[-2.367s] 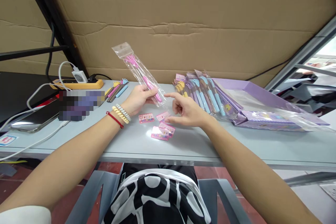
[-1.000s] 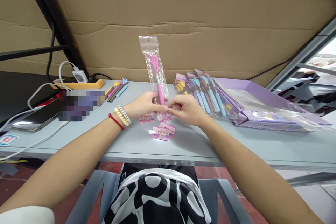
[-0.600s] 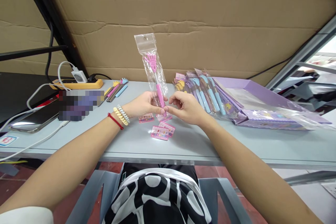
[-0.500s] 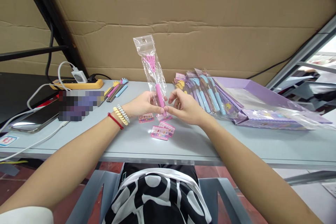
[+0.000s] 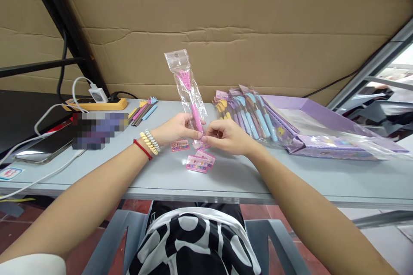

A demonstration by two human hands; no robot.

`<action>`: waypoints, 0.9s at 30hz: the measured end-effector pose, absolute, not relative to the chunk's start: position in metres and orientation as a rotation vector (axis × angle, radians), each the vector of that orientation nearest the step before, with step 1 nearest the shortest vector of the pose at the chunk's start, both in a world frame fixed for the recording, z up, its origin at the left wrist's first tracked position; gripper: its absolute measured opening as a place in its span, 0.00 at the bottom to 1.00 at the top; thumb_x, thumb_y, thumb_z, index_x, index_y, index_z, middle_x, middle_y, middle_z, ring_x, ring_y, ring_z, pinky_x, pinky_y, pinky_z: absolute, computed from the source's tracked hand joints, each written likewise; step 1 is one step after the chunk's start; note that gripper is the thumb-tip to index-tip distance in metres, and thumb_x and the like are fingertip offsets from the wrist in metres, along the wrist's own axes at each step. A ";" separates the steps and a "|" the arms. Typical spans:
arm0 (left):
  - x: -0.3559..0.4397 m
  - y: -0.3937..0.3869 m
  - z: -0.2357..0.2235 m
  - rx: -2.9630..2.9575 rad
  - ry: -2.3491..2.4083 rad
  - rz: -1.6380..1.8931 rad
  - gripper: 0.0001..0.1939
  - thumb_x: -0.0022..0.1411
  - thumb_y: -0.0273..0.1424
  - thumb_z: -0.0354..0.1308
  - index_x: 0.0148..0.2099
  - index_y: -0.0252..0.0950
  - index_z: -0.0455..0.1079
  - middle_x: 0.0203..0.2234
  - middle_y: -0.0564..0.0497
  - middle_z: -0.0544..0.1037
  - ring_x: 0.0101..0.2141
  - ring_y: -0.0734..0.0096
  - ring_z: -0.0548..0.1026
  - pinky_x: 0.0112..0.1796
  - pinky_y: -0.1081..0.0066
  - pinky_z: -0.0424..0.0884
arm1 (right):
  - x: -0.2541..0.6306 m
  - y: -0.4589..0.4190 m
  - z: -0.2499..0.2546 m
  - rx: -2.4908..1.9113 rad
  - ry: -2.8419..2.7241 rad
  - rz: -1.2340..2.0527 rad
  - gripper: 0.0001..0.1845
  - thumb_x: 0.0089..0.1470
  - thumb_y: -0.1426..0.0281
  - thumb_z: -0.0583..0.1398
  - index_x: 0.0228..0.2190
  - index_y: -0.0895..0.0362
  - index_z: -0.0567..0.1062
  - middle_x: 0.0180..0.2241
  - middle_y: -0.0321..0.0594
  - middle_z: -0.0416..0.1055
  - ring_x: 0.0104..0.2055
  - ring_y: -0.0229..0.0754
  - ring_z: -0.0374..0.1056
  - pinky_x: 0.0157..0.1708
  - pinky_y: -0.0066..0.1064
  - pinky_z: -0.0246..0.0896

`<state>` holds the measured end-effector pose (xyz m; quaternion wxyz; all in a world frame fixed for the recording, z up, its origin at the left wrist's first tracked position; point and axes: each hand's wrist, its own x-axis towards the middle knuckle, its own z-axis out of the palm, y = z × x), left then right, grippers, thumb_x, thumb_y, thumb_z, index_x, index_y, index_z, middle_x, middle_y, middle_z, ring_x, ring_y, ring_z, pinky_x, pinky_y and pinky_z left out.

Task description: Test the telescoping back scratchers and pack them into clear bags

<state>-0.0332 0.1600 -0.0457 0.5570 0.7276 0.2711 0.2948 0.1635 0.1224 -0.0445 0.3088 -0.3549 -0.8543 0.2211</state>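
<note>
1. Counter: beneath your hands.
2. Bag: tilted, handled at its bottom end; your left fingers grip it, right fingers closed there, any hold on film unclear. Next move calls for steady left support.
3. Pink stick: inside.
4. Cards: flat.

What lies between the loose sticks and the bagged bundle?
In the head view, between the loose sticks and bagged bundle: the left hand, holding the bagged pink stick, and the right hand at its lower end.
</note>
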 end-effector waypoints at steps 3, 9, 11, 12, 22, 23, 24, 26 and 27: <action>-0.032 0.159 -0.046 1.693 0.614 0.691 0.14 0.46 0.27 0.66 0.38 0.32 0.71 0.30 0.50 0.77 0.32 0.70 0.75 0.37 0.66 0.71 | 0.163 0.122 -0.045 -1.023 -2.219 0.588 0.14 0.50 0.65 0.59 0.19 0.60 0.68 0.17 0.33 0.63 0.21 0.29 0.54 0.22 0.25 0.47; -0.031 0.157 -0.046 1.572 0.530 0.616 0.23 0.43 0.20 0.60 0.46 0.33 0.69 0.30 0.51 0.78 0.30 0.71 0.76 0.35 0.69 0.71 | 0.164 0.121 -0.044 -1.132 -2.199 0.576 0.19 0.49 0.58 0.61 0.18 0.59 0.67 0.16 0.31 0.59 0.20 0.29 0.51 0.20 0.26 0.44; -0.031 0.156 -0.045 1.594 0.560 0.603 0.23 0.45 0.19 0.60 0.47 0.33 0.68 0.30 0.51 0.78 0.29 0.72 0.76 0.34 0.70 0.71 | 0.165 0.121 -0.044 -1.137 -2.213 0.557 0.21 0.48 0.55 0.61 0.18 0.59 0.67 0.16 0.30 0.57 0.19 0.29 0.50 0.20 0.26 0.43; -0.031 0.156 -0.046 1.607 0.575 0.602 0.23 0.46 0.19 0.61 0.47 0.33 0.67 0.30 0.51 0.78 0.30 0.71 0.76 0.34 0.70 0.71 | 0.165 0.122 -0.044 -1.136 -2.224 0.542 0.22 0.47 0.53 0.61 0.18 0.59 0.67 0.16 0.30 0.57 0.19 0.29 0.49 0.20 0.26 0.43; -0.029 0.155 -0.046 1.701 0.637 0.589 0.19 0.48 0.28 0.67 0.43 0.31 0.68 0.35 0.45 0.79 0.36 0.67 0.77 0.36 0.68 0.72 | 0.164 0.121 -0.046 -1.150 -2.288 0.329 0.24 0.42 0.54 0.64 0.17 0.57 0.59 0.17 0.28 0.52 0.21 0.29 0.46 0.22 0.27 0.38; -0.029 0.155 -0.045 1.715 0.644 0.591 0.18 0.49 0.28 0.66 0.43 0.31 0.68 0.34 0.46 0.79 0.35 0.67 0.77 0.36 0.68 0.72 | 0.163 0.121 -0.047 -1.151 -2.284 0.306 0.23 0.42 0.57 0.63 0.17 0.57 0.58 0.16 0.28 0.51 0.21 0.29 0.45 0.23 0.27 0.38; -0.029 0.154 -0.044 1.730 0.648 0.595 0.17 0.50 0.29 0.66 0.42 0.31 0.69 0.33 0.47 0.79 0.35 0.68 0.76 0.36 0.68 0.72 | 0.163 0.121 -0.047 -1.150 -2.281 0.286 0.21 0.43 0.59 0.62 0.17 0.57 0.57 0.16 0.28 0.51 0.21 0.29 0.45 0.23 0.27 0.38; -0.028 0.153 -0.043 1.762 0.654 0.603 0.15 0.51 0.29 0.66 0.41 0.31 0.70 0.32 0.47 0.78 0.34 0.70 0.76 0.37 0.69 0.72 | 0.163 0.122 -0.048 -1.148 -2.270 0.264 0.17 0.43 0.63 0.59 0.17 0.57 0.56 0.16 0.28 0.50 0.21 0.29 0.44 0.22 0.27 0.37; -0.028 0.153 -0.043 1.774 0.655 0.607 0.15 0.51 0.30 0.66 0.41 0.30 0.70 0.33 0.47 0.78 0.34 0.70 0.75 0.37 0.69 0.72 | 0.163 0.122 -0.048 -1.149 -2.261 0.265 0.16 0.43 0.65 0.58 0.16 0.57 0.55 0.16 0.28 0.49 0.21 0.29 0.43 0.22 0.27 0.37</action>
